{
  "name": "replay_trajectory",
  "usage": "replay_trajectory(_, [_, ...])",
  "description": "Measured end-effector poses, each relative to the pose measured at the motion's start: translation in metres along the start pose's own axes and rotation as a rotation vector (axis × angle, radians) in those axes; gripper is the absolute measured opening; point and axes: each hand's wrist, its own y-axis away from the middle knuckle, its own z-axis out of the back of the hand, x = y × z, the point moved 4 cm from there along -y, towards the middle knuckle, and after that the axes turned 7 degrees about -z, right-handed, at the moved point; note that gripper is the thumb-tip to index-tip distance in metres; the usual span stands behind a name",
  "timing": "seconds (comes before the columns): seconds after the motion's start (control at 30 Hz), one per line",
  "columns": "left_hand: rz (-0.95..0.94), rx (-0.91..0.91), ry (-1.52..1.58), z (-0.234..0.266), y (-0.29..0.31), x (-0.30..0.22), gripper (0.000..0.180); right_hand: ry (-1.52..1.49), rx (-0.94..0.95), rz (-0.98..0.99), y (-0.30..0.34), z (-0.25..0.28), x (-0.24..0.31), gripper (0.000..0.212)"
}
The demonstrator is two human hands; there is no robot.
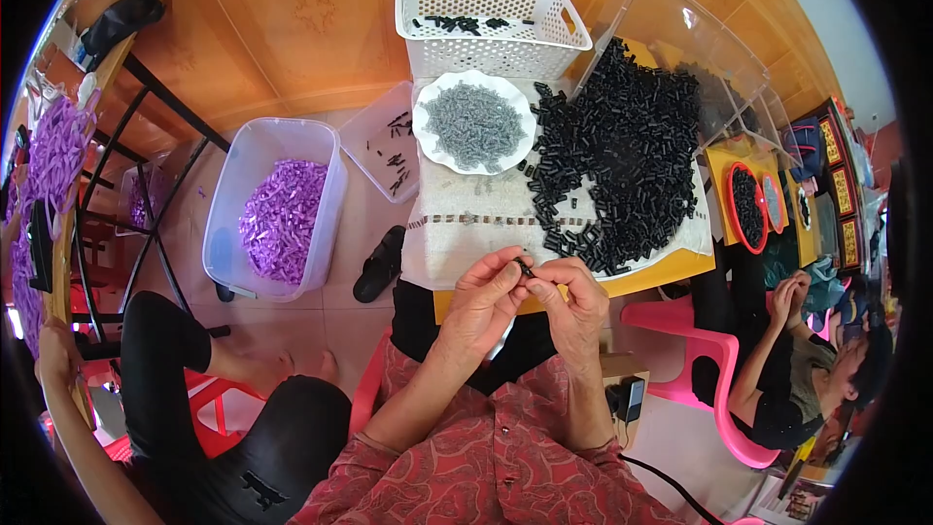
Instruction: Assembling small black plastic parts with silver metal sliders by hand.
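Close to the table's front edge, my left hand (478,309) pinches a small black plastic piece (526,268) between thumb and forefinger. My right hand (573,306) closes its thumb and forefinger on the same piece from the other side; the fingers hide most of it. Just beyond lies a white cloth (457,258) covering the yellow table. A large heap of short black tubular pieces (622,151) spreads over its right side. At the back left of the cloth stands a white scalloped plate (422,126) full of small translucent grey pieces (474,124).
Behind the plate, a white perforated basket (486,51) holds some black pieces. A clear plastic box (671,19) lies tipped beside the heap. Left on the floor stands a bin (331,204) of purple pieces. Other people sit close on both sides; a pink chair (714,355) is at right.
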Motion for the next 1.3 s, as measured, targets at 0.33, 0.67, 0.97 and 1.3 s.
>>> replay_trajectory(0.33, [0.136, -0.220, 0.313, 0.016, -0.003, 0.011, 0.021, -0.037, -0.058, -0.015, 0.006, -0.004, -0.007, 0.011])
replay_trajectory(0.67, [0.154, -0.185, 0.241, 0.009, 0.004, 0.018, 0.017, -0.073, -0.078, -0.110, 0.007, 0.002, -0.011, 0.010])
replay_trajectory(0.97, [0.093, -0.101, 0.124, 0.002, 0.004, 0.016, 0.019, -0.070, -0.041, -0.116, 0.008, 0.004, -0.011, 0.010])
replay_trajectory(1.3, [0.020, -0.009, 0.013, 0.002, 0.004, 0.013, 0.022, 0.024, -0.031, -0.052, 0.006, 0.004, 0.003, 0.011])
